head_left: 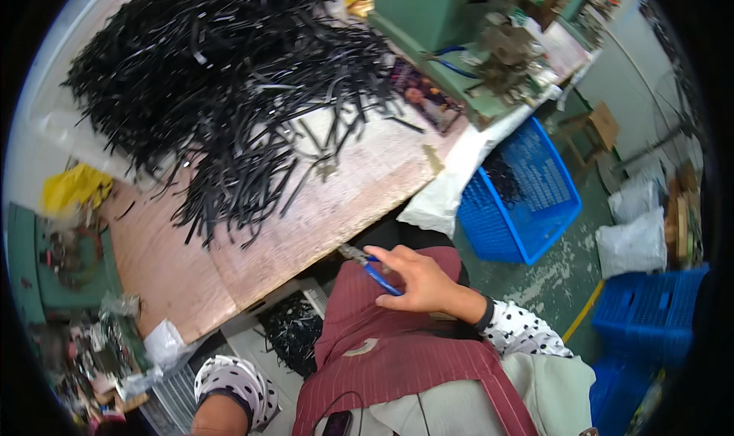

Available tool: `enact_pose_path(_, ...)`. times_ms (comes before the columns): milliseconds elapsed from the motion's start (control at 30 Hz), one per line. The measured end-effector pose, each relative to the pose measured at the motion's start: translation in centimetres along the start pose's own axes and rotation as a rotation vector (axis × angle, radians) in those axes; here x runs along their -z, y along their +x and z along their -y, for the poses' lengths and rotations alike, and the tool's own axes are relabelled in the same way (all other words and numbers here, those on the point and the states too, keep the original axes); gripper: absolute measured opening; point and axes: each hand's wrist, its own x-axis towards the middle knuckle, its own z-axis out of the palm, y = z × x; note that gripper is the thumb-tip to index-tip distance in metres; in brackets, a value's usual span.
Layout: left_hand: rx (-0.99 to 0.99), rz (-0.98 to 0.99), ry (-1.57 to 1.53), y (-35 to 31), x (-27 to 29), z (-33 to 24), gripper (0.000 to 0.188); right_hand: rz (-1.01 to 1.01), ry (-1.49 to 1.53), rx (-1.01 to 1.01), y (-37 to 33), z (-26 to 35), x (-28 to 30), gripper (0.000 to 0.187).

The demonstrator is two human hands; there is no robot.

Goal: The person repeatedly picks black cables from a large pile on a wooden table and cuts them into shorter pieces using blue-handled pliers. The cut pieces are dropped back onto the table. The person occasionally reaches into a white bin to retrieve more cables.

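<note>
My right hand point(422, 280) is closed around blue-handled pliers point(378, 274), their metal jaws pointing up and left toward the table edge. It is over my lap, in front of the dark red striped apron point(344, 359). Of my left arm, only a polka-dot sleeve point(237, 382) and some bare skin show at the lower edge; the hand itself is out of the picture. A large heap of black strips point(206, 69) covers much of the wooden table point(306, 222), with a looser bunch near its front.
A blue plastic basket point(527, 199) with some black strips stands right of the table. A green machine point(428, 16) is at the back, with another pair of blue-handled pliers point(455, 60) on it. More black strips point(294, 333) lie below the table edge. White sacks point(633, 241) are far right.
</note>
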Motion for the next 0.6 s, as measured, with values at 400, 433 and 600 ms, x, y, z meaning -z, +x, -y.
enact_pose_path(400, 0.601, 0.253, 1.662, -4.5, 13.6, -0.1, 0.010, -0.013, 0.076, -0.084, 2.0, 0.6, 1.0, 0.084)
enact_pose_path(433, 0.699, 0.217, 1.731, -5.8, 16.2, 0.5, 0.012, -0.034, 0.157, -0.019, 2.3, -1.1, 0.1, 0.083)
enact_pose_path(600, 0.804, 0.199, 2.269, -10.1, 28.7, 1.8, 0.019, 0.040, 0.916, -0.420, 2.1, -2.6, -2.0, 0.076)
